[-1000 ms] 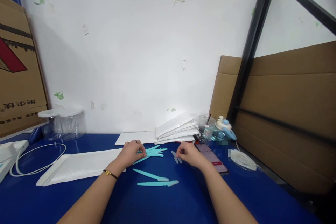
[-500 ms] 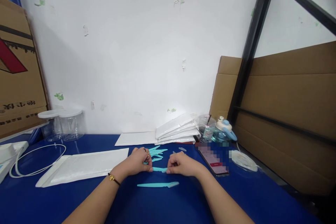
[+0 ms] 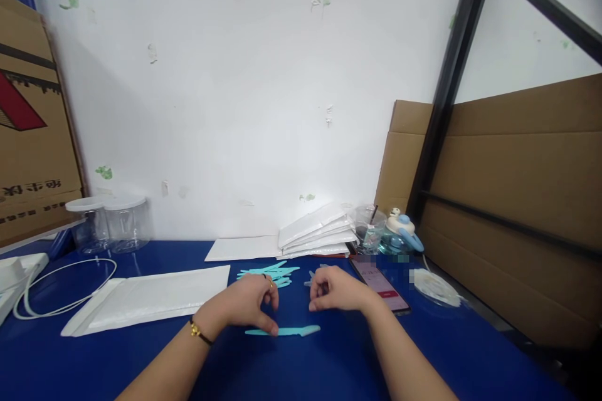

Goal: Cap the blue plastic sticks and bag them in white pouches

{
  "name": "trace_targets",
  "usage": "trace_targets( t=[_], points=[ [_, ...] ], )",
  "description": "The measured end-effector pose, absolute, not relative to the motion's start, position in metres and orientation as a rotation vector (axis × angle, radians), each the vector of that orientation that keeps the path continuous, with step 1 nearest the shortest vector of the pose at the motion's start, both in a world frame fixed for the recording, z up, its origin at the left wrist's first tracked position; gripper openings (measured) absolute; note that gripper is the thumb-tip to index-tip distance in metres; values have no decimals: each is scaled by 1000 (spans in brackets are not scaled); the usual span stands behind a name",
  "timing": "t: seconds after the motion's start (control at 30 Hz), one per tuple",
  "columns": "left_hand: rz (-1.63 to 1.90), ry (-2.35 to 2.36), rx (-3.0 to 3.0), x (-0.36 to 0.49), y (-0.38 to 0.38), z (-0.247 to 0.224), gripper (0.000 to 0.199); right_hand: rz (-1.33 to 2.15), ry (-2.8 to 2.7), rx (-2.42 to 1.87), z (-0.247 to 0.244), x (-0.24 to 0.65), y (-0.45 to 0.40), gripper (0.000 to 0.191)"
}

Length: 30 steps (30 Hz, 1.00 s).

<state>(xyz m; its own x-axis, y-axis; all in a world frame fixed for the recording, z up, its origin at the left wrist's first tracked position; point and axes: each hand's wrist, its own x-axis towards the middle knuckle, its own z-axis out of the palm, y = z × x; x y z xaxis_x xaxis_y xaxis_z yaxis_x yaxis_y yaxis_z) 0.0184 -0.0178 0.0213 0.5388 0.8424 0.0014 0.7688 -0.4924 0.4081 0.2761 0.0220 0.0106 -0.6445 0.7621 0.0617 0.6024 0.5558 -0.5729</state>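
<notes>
A turquoise eyebrow razor (image 3: 292, 331) lies flat on the blue table, a translucent cap over its right end. My left hand (image 3: 249, 304) hovers over its handle with thumb and fingers apart; the thumb tip overlaps the handle, and whether it touches is unclear. Just behind that hand lies a pile of similar turquoise razors (image 3: 277, 270), partly covered by the fingers. My right hand (image 3: 336, 291), loosely curled with a gap between thumb and fingers, is beside a few small clear caps (image 3: 309, 280). Nothing shows between its fingers.
A white padded envelope (image 3: 164, 291) lies at left, near a white cable (image 3: 28, 307) and clear lidded jars (image 3: 129, 225). More envelopes (image 3: 320, 232) are stacked against the wall. At right are a phone (image 3: 388, 294), a plastic cup (image 3: 369, 225) and a blue-lidded bottle (image 3: 399, 235).
The razor held between both hands is no longer in them. My left hand has opened and come down toward the front razor; my right hand has shifted slightly right.
</notes>
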Motion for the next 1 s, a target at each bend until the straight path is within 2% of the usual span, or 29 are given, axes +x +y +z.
trace_targets(
  t=[0.1,0.2,0.5,0.6,0.7,0.9,1.0],
  points=[
    [195,1277,2407,28,-25,17,29,828,-2649,-1122,12,269,14,29],
    [178,1300,2385,32,-24,13,18,902,-2675,-1209,11,262,10,18],
    [293,1414,2495,22,-16,18,7,960,-2629,-1210,14,273,15,8],
    [379,1451,2410,8,-9,19,10,854,-2469,-1319,12,291,26,3],
    [488,1402,2256,0,-6,20,18,603,-2340,-1449,10,299,34,7],
    [593,1335,2156,6,-7,21,36,316,-2445,-1164,1,272,30,11],
    [596,1307,2154,9,-6,20,40,190,-2569,-1133,-5,255,27,7]
  ],
)
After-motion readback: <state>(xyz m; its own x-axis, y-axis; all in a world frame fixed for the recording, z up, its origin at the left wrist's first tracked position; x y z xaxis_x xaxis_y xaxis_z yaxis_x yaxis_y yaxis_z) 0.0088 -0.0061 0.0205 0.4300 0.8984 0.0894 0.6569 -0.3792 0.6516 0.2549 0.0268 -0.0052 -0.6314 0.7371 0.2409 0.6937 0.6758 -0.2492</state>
